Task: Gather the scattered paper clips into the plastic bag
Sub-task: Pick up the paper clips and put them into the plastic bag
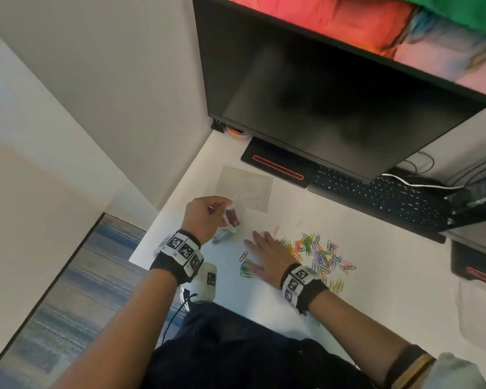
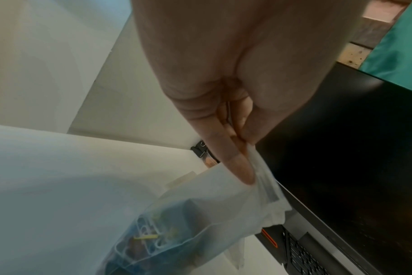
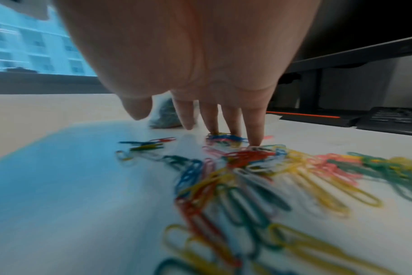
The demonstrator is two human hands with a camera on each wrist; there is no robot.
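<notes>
The left hand point(image 1: 205, 216) pinches the plastic bag point(image 2: 200, 219) by its rim near the bench's point(image 1: 376, 304) left edge. The right hand point(image 1: 267, 255), fingers spread, presses fingertips point(image 3: 255, 138) onto the paper clips point(image 1: 320, 252) mid-bench; bare surface lies between clips and keyboard point(image 1: 382, 196).

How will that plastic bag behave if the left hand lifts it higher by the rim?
The plastic bag looks thin and crumpled where the left hand pinches its rim, so it will likely sag rather than hold its mouth open. The paper clips inside sit at the bottom, so it probably hangs bottom-heavy and may swing. It seems light overall.
</notes>
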